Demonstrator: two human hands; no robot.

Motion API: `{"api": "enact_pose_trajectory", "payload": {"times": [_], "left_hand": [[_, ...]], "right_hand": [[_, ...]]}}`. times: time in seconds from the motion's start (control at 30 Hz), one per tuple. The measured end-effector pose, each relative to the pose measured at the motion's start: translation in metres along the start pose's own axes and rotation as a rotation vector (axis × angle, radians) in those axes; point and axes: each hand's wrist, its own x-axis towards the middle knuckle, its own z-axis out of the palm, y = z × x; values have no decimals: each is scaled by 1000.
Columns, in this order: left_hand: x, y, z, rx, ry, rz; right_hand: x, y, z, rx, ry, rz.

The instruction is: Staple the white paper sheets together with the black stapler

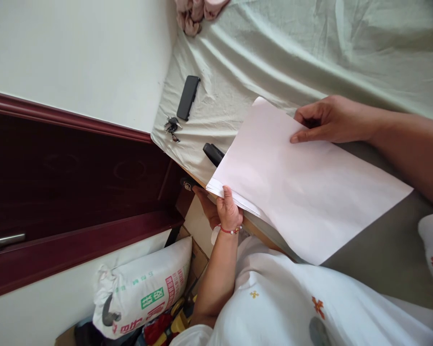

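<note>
A small stack of white paper sheets (pixel 274 158) slants across the front of the bed, its layered edges showing at the lower left. My left hand (pixel 230 211), with a red beaded bracelet at the wrist, grips that lower-left edge, thumb on top and the other fingers mostly hidden. On the far long edge, my right hand (pixel 323 120) pinches the paper between thumb and fingers. Whether it holds one sheet or several I cannot tell. Partly covered by the sheets' left edge is a black object (pixel 212 154), its kind unclear.
Farther left on the pale green sheet (pixel 231 67) lie a black phone-like slab (pixel 188 97) and a bunch of keys (pixel 172 125). Pink cloth (pixel 198 14) is bunched at the back. A dark red door (pixel 75 168) and a white printed sack (pixel 144 288) stand left.
</note>
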Motion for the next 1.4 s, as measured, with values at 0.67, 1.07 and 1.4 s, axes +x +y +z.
{"api": "enact_pose_trajectory", "payload": {"times": [0.67, 1.07, 1.4], "left_hand": [[-1, 0, -6, 77, -110, 25], [8, 41, -8, -176, 115, 9], [22, 50, -16, -306, 96, -126]], "right_hand": [[4, 12, 8, 98, 123, -130], [0, 11, -1, 46, -104, -149], [-3, 4, 1, 451, -247, -127]]}}
